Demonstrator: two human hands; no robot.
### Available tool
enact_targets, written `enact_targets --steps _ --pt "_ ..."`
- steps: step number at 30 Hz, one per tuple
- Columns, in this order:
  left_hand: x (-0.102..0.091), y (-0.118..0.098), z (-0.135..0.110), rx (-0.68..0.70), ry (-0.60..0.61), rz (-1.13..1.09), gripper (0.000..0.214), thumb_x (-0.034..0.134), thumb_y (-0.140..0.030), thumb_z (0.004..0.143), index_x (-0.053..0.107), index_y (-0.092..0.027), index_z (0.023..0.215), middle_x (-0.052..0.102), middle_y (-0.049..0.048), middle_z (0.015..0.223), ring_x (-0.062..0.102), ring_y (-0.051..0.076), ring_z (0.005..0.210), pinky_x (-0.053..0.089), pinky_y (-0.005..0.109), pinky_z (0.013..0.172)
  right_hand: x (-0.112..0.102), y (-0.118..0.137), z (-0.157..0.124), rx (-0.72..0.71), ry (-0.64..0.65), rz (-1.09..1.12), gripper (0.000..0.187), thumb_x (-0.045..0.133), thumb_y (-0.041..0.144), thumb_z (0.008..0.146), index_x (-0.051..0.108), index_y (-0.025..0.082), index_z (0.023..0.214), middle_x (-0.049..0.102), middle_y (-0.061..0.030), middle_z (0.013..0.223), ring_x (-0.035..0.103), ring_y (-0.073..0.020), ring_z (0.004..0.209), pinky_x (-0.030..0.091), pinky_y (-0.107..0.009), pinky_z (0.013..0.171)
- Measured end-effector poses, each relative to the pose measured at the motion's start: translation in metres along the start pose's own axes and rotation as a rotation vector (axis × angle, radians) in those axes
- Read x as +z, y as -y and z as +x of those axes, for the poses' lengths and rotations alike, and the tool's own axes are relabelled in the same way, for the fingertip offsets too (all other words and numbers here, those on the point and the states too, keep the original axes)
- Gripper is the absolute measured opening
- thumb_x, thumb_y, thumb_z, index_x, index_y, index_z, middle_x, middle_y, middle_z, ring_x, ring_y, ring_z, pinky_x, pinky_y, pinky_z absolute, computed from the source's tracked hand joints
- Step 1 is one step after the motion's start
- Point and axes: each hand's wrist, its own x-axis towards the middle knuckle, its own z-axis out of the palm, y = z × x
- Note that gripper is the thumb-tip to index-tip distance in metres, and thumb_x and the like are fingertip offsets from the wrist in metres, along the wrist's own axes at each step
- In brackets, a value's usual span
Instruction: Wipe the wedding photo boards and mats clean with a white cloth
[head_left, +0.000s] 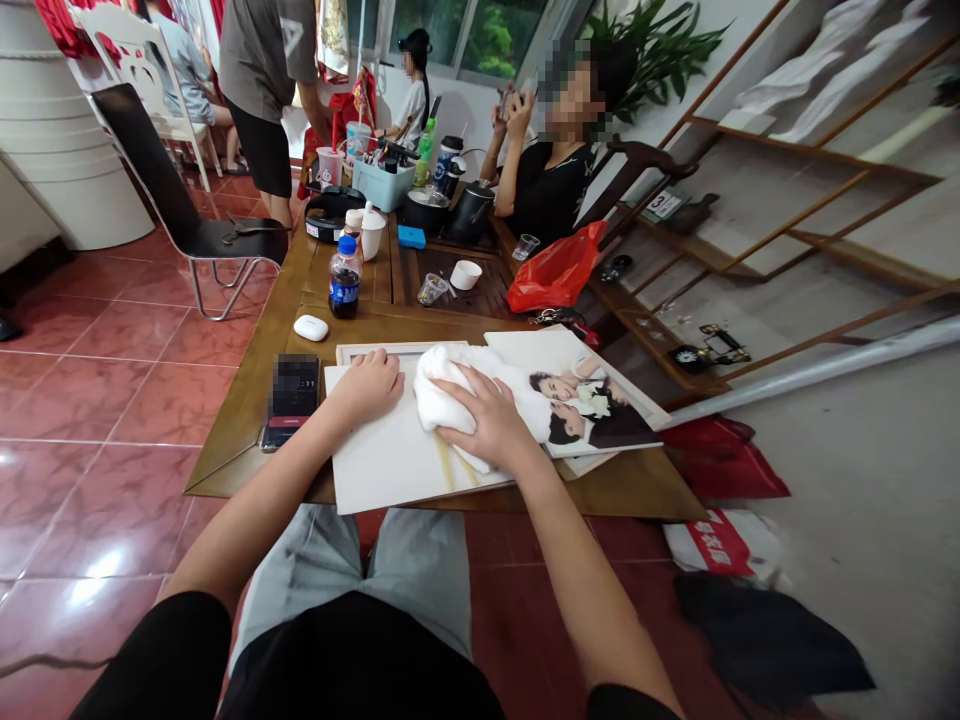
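My right hand is closed around a bunched white cloth, pressing it onto a white board. My left hand lies on the board's upper left part, fingers laid down and nothing visible in them. Two yellowish streaks show on the board just below the cloth. Part of the cloth spreads right toward a photo panel printed with a couple in wedding clothes. Other panels lie partly hidden underneath.
On the wooden table are a phone, a white earbud case, a cola bottle, a paper cup and a red plastic bag. A seated person is across the table. Shelves stand right; a black chair, left.
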Motion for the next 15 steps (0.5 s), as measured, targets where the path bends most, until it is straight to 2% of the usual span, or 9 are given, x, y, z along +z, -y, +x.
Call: enact_targets --steps 3,7,11,15 --pt "0.0 0.0 0.0 -0.015 -0.006 0.001 0.041 0.031 -0.029 0.107 0.063 -0.008 0.12 0.065 0.0203 0.12 0.062 0.033 0.114 0.046 0.047 0.102 0.006 -0.002 0.011 0.073 -0.065 -0.002 0.063 0.06 0.05 0.091 0.053 0.031 0.151 0.041 -0.0134 0.164 0.041 -0.0397 0.146 0.03 -0.066 0.115" --pt "0.001 -0.001 -0.001 -0.049 -0.017 -0.014 0.039 0.032 -0.031 0.106 0.063 -0.011 0.118 0.066 0.0193 0.118 0.063 0.032 0.113 0.046 0.047 0.101 0.012 -0.003 0.008 0.165 -0.181 0.009 0.056 0.057 0.051 0.093 0.058 0.031 0.146 0.046 -0.0138 0.16 0.045 -0.0397 0.142 0.032 -0.067 0.112" --pt "0.002 -0.001 0.0 -0.05 -0.012 -0.02 0.041 0.031 -0.03 0.106 0.063 -0.008 0.12 0.066 0.0213 0.118 0.062 0.034 0.115 0.045 0.048 0.101 0.01 -0.005 -0.012 0.141 -0.171 -0.008 0.053 0.058 0.049 0.093 0.061 0.031 0.143 0.05 -0.0134 0.157 0.047 -0.0383 0.142 0.034 -0.065 0.112" --pt "0.001 -0.001 0.0 -0.051 -0.001 -0.028 0.043 0.031 -0.031 0.107 0.062 -0.006 0.123 0.064 0.0227 0.12 0.061 0.035 0.117 0.045 0.049 0.102 0.006 -0.006 -0.045 0.089 -0.142 -0.033 0.055 0.059 0.048 0.093 0.059 0.031 0.145 0.05 -0.0131 0.157 0.047 -0.0378 0.141 0.035 -0.063 0.113"
